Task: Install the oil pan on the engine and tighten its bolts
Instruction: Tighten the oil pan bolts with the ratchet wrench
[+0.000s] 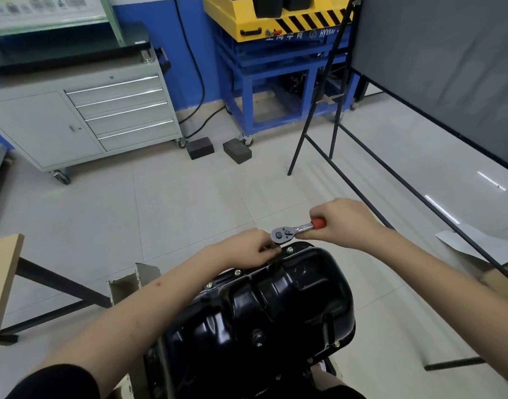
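Both bare forearms reach up from the bottom edge of the frame over the black oil pan point(278, 306), which fills the lower centre and sits bottom-up on the engine point(157, 367), of which only dark parts show at its lower left edge. Several bolts point(237, 272) stand along the pan's flange on its left side and far end.

Behind it, pale glossy floor tiles point(166, 197) spread across the middle of the frame. In the upper left stands a grey wheeled tool cabinet point(74, 122) with four drawers, and in the upper centre a blue steel stand point(275, 82) carrying a yellow unit with black hazard stripes, against a blue wall. A dark panel on a black tube frame point(436, 67) takes up the upper right. Two dark blocks point(218, 151) lie on the tiles between cabinet and stand. A wooden table edge point(2, 272) enters at the lower left.

At the pan's far end, the right hand point(344, 223) is wrapped around the red handle of a ratchet wrench point(293, 230). The left hand point(247, 250) has its fingers curled under the ratchet head, probably pinching the socket there, though the fingertips are hidden.
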`<state>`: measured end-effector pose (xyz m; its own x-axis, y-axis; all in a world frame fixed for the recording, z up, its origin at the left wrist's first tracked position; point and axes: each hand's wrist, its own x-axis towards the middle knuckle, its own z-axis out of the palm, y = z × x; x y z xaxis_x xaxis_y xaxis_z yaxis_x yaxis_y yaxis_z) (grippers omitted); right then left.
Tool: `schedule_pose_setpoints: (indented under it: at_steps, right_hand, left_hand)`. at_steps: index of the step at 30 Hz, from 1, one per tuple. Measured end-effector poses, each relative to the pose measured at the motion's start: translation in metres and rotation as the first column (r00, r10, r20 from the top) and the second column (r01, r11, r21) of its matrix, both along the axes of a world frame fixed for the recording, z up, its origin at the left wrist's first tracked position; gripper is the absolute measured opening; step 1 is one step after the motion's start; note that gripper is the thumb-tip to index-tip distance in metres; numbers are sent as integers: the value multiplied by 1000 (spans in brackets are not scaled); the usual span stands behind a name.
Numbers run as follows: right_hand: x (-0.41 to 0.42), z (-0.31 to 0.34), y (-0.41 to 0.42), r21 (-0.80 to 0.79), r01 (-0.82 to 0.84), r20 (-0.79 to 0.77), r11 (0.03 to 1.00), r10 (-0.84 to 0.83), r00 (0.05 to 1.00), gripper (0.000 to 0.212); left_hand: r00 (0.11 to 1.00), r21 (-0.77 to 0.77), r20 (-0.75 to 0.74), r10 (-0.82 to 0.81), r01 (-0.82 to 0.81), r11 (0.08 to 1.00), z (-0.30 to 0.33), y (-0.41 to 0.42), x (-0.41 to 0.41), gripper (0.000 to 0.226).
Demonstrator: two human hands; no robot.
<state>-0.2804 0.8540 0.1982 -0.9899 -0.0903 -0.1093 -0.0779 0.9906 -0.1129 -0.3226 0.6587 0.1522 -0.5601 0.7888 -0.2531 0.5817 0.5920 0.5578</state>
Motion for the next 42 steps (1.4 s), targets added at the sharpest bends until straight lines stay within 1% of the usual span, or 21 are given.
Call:
schedule_pose_setpoints:
  at_steps: [4, 8, 11, 18, 21, 26, 28, 36, 42]
  right_hand:
    - [-13, 9, -6, 33, -96, -80, 995, 98, 992, 58]
    - [-28, 33, 6, -56, -128, -212, 990, 113, 971, 54]
    - [-37, 47, 19, -65, -169, -257, 983, 147, 955, 53]
    - [-39, 23, 54, -72, -228, -189, 971, 211, 959, 53]
    - [-41, 12, 66, -85, -224, -185, 971, 206, 961, 53]
    - [-40, -6, 74, -126, -230, -177, 965, 207, 962, 50]
    - [-39, -11, 74, -138, -248, -179, 959, 223, 958, 52]
    - [-46, -13, 72, -167, -293, -191, 941, 261, 946, 53]
    - [-49, -14, 72, -145, -306, -170, 941, 281, 945, 53]
  left_hand:
    - [994, 5, 67, 86, -87, 996, 1, -2, 0, 24]
    - [965, 152, 131, 227, -246, 957, 22, 4, -5, 23]
    - [946, 159, 143, 292, -313, 936, 36, 17, -9, 23]
    - [918, 49, 168, 360, -372, 927, 22, 55, 1, 23]
    - [910, 26, 162, 380, -389, 921, 16, 68, 2, 23]
    - [905, 26, 100, 414, -418, 908, 8, 75, 9, 25]
    - [896, 34, 80, 438, -441, 897, 5, 75, 14, 27]
    - [861, 20, 83, 502, -505, 863, 6, 71, 13, 26]
    - [871, 3, 60, 487, -488, 873, 3, 71, 14, 26]
